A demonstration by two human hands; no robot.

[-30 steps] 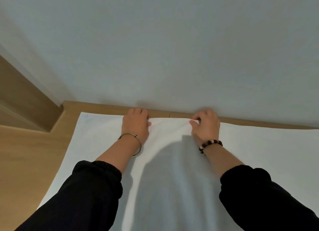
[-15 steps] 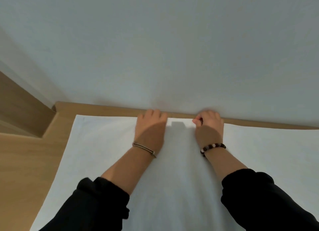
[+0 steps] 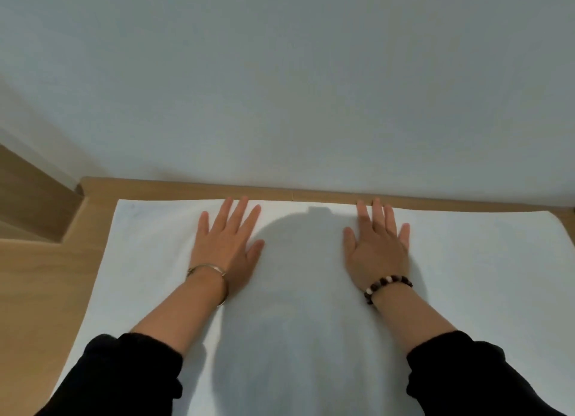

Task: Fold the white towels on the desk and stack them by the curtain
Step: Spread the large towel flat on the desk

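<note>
A large white towel point(image 3: 466, 275) lies spread flat over the wooden desk point(image 3: 37, 291), its far edge along the wall. My left hand point(image 3: 228, 244) lies flat on the towel with fingers straight and spread, left of centre near the far edge. My right hand point(image 3: 378, 244) presses flat on the towel the same way, right of centre, fingertips at the far edge. A shadow falls on the cloth between my arms. No curtain or stack is in view.
A plain pale wall point(image 3: 280, 89) rises right behind the desk's back edge point(image 3: 311, 194). A wooden step or ledge point(image 3: 34, 210) sits at the far left. Bare desk wood shows left of the towel.
Both hands gripped the towel's far edge with curled fingers; they have let go, spread flat on the cloth and moved apart.
</note>
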